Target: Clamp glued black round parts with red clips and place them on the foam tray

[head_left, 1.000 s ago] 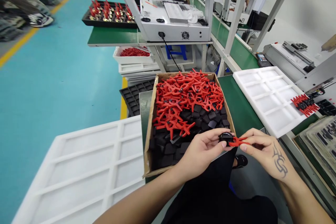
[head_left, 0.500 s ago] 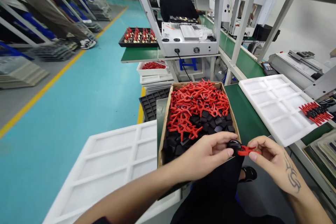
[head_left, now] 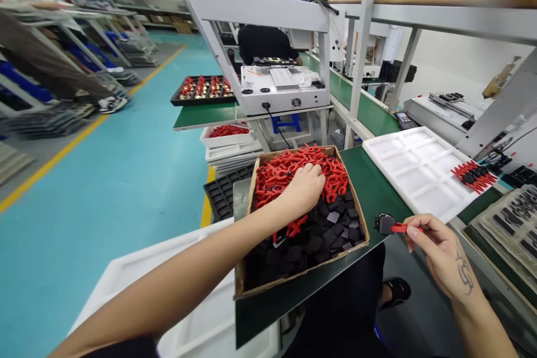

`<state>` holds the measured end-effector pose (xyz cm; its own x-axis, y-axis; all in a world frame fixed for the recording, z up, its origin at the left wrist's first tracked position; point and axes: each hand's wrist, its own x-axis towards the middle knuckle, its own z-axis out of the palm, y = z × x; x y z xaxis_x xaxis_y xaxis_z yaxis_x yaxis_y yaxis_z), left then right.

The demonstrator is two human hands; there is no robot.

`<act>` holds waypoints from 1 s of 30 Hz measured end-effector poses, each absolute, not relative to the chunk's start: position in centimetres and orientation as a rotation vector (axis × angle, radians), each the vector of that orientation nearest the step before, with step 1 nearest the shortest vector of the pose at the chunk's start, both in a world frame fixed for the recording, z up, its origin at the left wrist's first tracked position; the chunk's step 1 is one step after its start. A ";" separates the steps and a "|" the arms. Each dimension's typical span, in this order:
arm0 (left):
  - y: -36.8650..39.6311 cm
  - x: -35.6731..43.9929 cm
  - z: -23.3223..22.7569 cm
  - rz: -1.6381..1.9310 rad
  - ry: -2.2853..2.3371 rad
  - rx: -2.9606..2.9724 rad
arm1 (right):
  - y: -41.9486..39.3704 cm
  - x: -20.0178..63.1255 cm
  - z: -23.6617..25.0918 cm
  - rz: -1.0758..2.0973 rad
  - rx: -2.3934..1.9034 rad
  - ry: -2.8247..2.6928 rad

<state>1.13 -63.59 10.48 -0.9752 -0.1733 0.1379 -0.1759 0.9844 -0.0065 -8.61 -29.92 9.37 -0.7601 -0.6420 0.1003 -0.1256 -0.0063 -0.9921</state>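
- Two white foam trays flank the work: the near-left tray (head_left: pixel 138 279) sits off the surface's left edge with its pockets bare as far as they show, so filling it looks barely begun.
- Left hand (head_left: pixel 304 187) is down in the cardboard box (head_left: pixel 247 285), fingers curled together on the heap of red clips (head_left: pixel 285 170); whether it grips one I cannot tell. Black pads (head_left: pixel 319 238) fill the box's near half.
- Half a second ago this hand was out at the near edge, pinching the black part with the other; now it has let go and reached into the box.
- Right hand (head_left: pixel 434 251) is pinched shut on a red clip (head_left: pixel 403 228) clamped to a black part (head_left: pixel 384 222), held just past the box's right corner, over the surface's near edge. One assembly seems finished.
- Far-right tray (head_left: pixel 403 162) carries one row of clipped pieces (head_left: pixel 472 173); most pockets are unfilled, so much appears left.
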 end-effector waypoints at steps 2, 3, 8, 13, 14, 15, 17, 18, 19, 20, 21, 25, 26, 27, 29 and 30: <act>-63.8 1.3 10.5 0.029 -3.001 0.230 | -30.0 -8.5 9.7 -1.843 -0.768 1.873; -64.0 1.4 10.5 0.025 -3.005 0.209 | -30.0 -8.5 9.7 -1.848 -0.757 1.870; -64.5 1.3 10.5 -0.019 -3.019 0.054 | -29.9 -8.8 9.1 -1.873 -0.731 1.843; -64.6 -0.5 10.1 -0.006 -3.035 -0.057 | -29.7 -8.8 8.8 -1.896 -0.705 1.807; -64.7 -0.9 10.0 0.001 -3.042 -0.078 | -29.7 -8.8 8.8 -1.905 -0.703 1.802; -64.7 -1.3 10.0 0.008 -3.051 -0.100 | -29.6 -8.8 8.8 -1.915 -0.700 1.800; -64.8 -2.0 9.9 0.023 -3.066 -0.137 | -29.4 -8.8 8.7 -1.937 -0.686 1.803; -64.9 -2.2 9.9 0.029 -3.072 -0.152 | -29.3 -8.8 8.7 -1.948 -0.674 1.806; -65.0 -2.4 9.8 0.033 -3.075 -0.165 | -29.2 -8.8 8.6 -1.961 -0.657 1.806; -65.1 -2.4 9.7 0.032 -3.077 -0.175 | -29.0 -8.8 8.6 -1.975 -0.637 1.799; -65.1 -2.5 9.6 0.026 -3.077 -0.185 | -28.9 -8.8 8.6 -1.992 -0.614 1.783; -65.5 -2.1 9.2 -0.019 -3.081 -0.227 | -28.8 -8.6 9.0 -2.067 -0.515 1.674; -65.5 -2.0 9.1 -0.029 -3.084 -0.238 | -28.8 -8.5 9.2 -2.077 -0.492 1.650; -65.5 -2.0 9.0 -0.037 -3.089 -0.248 | -28.8 -8.4 9.3 -2.083 -0.472 1.631; -65.4 -1.9 9.0 -0.052 -3.102 -0.263 | -28.9 -8.3 9.6 -2.084 -0.450 1.605; -65.4 -1.9 9.0 -0.059 -3.108 -0.265 | -28.9 -8.3 9.7 -2.082 -0.446 1.597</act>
<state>-1.86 -65.38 8.96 -0.9853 0.1689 0.0252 0.1698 0.9848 0.0361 -8.25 -28.88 9.74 -0.8338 -0.5512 -0.0295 0.1715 -0.2079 -0.9630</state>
